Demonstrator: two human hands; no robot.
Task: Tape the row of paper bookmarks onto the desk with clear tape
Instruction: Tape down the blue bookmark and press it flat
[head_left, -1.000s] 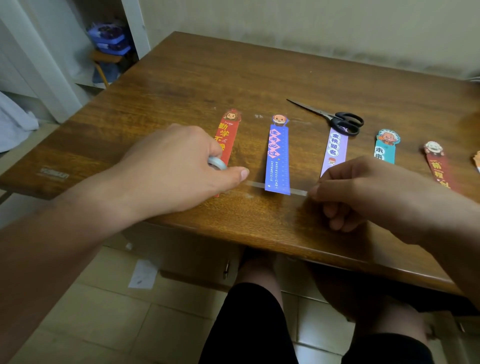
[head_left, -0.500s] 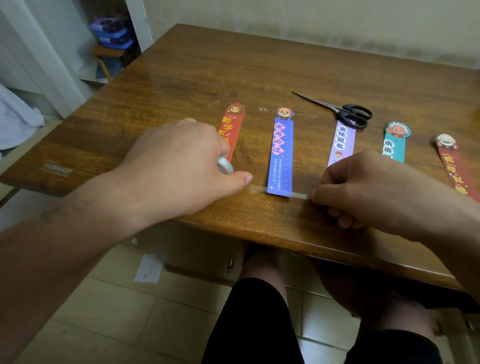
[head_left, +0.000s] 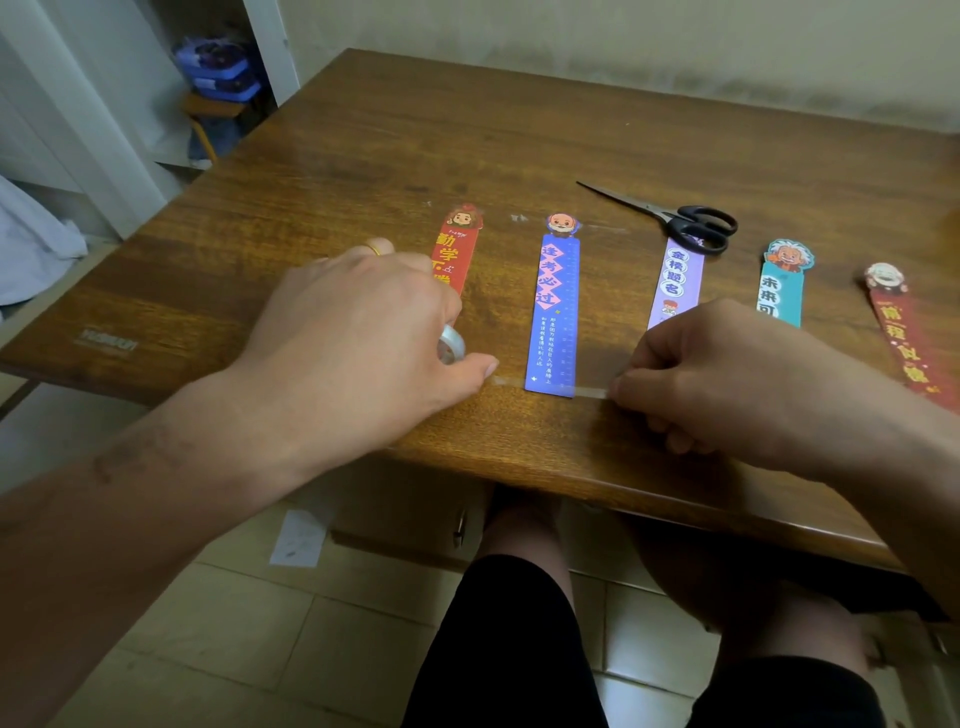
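Observation:
Several paper bookmarks lie in a row on the wooden desk (head_left: 363, 156): a red bookmark (head_left: 457, 244), a blue bookmark (head_left: 553, 312), a lilac bookmark (head_left: 678, 280), a teal bookmark (head_left: 782, 286) and a dark red bookmark (head_left: 904, 332). A strip of clear tape (head_left: 550, 385) runs across the blue bookmark's lower end. My left hand (head_left: 358, 332) grips the small tape roll (head_left: 451, 347), its thumb lying along the strip's left end. My right hand (head_left: 727, 374) pinches the strip's right end against the desk and covers the lilac bookmark's lower part.
Black-handled scissors (head_left: 691, 223) lie behind the lilac bookmark, blades pointing left. The desk's front edge runs just below my hands. My knees sit under the desk. A stool and blue boxes (head_left: 218, 78) stand in the doorway at the far left.
Both hands keep their places on the tape strip. The view has shifted slightly. Little else differs.

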